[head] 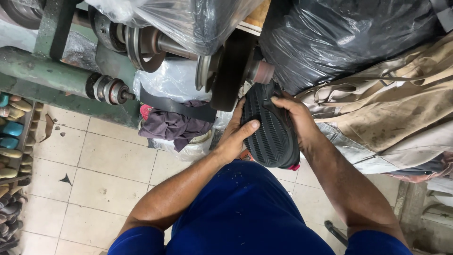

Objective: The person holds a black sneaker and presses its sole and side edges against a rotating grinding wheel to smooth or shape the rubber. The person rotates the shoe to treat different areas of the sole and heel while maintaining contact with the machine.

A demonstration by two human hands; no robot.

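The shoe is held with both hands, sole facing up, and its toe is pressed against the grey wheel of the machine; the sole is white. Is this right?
Not entirely. The head view shows the sole of the shoe is black, not white. The rest holds: the left hand and right hand hold it, sole up, toe at the grey wheel.

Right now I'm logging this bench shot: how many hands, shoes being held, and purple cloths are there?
Hands: 2, the left hand and the right hand
Held shoe, black sole up: 1
Purple cloth: 1
Total: 4
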